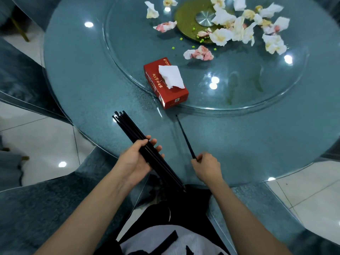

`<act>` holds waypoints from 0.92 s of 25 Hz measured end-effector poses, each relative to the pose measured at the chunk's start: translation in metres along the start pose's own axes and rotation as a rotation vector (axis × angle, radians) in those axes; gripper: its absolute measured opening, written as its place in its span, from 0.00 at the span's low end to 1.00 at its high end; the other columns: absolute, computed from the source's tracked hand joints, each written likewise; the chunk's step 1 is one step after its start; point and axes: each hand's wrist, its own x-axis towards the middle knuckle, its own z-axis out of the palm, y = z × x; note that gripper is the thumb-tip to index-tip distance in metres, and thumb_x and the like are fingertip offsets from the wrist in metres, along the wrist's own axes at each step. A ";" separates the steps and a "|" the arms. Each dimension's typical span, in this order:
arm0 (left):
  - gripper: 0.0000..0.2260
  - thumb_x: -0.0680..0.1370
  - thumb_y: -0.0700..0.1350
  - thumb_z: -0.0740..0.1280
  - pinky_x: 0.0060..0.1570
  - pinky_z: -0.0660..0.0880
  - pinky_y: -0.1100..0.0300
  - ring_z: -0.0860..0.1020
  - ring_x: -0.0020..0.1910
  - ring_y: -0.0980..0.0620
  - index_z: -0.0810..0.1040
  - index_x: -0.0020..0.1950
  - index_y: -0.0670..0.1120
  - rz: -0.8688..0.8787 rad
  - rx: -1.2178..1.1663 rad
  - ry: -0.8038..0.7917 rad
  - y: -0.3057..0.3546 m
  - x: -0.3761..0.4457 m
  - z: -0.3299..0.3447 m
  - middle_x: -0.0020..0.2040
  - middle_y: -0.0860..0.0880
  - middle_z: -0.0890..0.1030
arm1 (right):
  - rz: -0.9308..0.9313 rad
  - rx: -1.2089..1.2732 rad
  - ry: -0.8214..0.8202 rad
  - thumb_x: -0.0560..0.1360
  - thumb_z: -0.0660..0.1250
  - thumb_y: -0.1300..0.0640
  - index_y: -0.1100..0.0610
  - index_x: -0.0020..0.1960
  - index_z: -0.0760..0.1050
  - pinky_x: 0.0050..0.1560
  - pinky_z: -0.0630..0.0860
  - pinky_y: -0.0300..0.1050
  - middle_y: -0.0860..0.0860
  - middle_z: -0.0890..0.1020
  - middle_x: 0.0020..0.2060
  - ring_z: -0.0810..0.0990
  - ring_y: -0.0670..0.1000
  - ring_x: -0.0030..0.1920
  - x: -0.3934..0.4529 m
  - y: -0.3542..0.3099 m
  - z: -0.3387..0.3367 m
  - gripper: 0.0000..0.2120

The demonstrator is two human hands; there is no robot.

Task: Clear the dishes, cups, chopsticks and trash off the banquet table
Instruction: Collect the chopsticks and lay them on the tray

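The left hand [137, 159] has its grip curled around a bundle of black chopsticks [139, 142], thumb over the top and fingertips showing on the far side, holding them near the middle so that the tips fan out up and away from the grip and the butt ends run down toward the person's lap. The right hand [207, 167] has its grip pinched together on the near end of a single black chopstick [184, 134], whose far end points away from that grip toward the red tissue box [165, 82] and seems to rest on or just above the glass worktop [88, 85]. These sticks look light, stiff and smooth, so I judge them slippery against each other: a loose hold at the middle could let one slide out lengthwise, and a firmer squeeze with the bundle tilted level would suit better. The lone stick, held at its very end, will swing easily; laying it alongside the bundle, just to the left of the right grip, looks like the natural join. Well beyond both grips, on the glass turntable [257, 100], lie crumpled stained napkins [224, 35], soft and nearly weightless, best gathered by scrunching several at once. Small green food bits [192, 46] among them are too tiny to pinch and would probably need wiping.
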 end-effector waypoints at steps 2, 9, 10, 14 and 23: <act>0.06 0.83 0.42 0.61 0.53 0.80 0.46 0.83 0.44 0.48 0.78 0.53 0.47 -0.019 0.012 -0.014 -0.002 0.001 0.007 0.44 0.49 0.84 | -0.047 0.039 -0.003 0.74 0.68 0.50 0.52 0.40 0.76 0.56 0.76 0.52 0.52 0.83 0.39 0.82 0.59 0.50 -0.009 -0.005 -0.012 0.07; 0.06 0.82 0.41 0.61 0.51 0.79 0.45 0.81 0.46 0.47 0.77 0.51 0.47 -0.013 0.015 -0.030 -0.001 0.007 0.035 0.42 0.49 0.83 | -0.348 0.405 -0.081 0.73 0.72 0.58 0.52 0.40 0.79 0.28 0.71 0.36 0.44 0.78 0.27 0.73 0.40 0.26 -0.037 -0.051 -0.077 0.05; 0.06 0.81 0.40 0.61 0.50 0.79 0.45 0.81 0.46 0.47 0.77 0.51 0.46 -0.012 0.013 -0.042 0.001 0.008 0.036 0.43 0.48 0.83 | -0.380 0.413 -0.115 0.73 0.73 0.58 0.51 0.40 0.79 0.27 0.70 0.33 0.44 0.79 0.27 0.73 0.39 0.26 -0.041 -0.056 -0.083 0.05; 0.07 0.73 0.38 0.63 0.46 0.80 0.49 0.82 0.42 0.49 0.77 0.48 0.46 -0.012 0.050 -0.122 0.008 0.007 0.038 0.45 0.48 0.82 | -0.440 0.319 -0.214 0.72 0.73 0.55 0.50 0.40 0.80 0.34 0.73 0.35 0.42 0.79 0.29 0.75 0.39 0.30 -0.045 -0.067 -0.092 0.03; 0.03 0.82 0.45 0.65 0.46 0.81 0.48 0.82 0.42 0.50 0.77 0.49 0.48 0.102 0.004 -0.050 0.008 0.014 0.049 0.40 0.50 0.82 | -0.472 0.162 -0.228 0.71 0.70 0.46 0.44 0.48 0.76 0.48 0.81 0.50 0.44 0.81 0.38 0.80 0.44 0.40 -0.049 -0.076 -0.088 0.07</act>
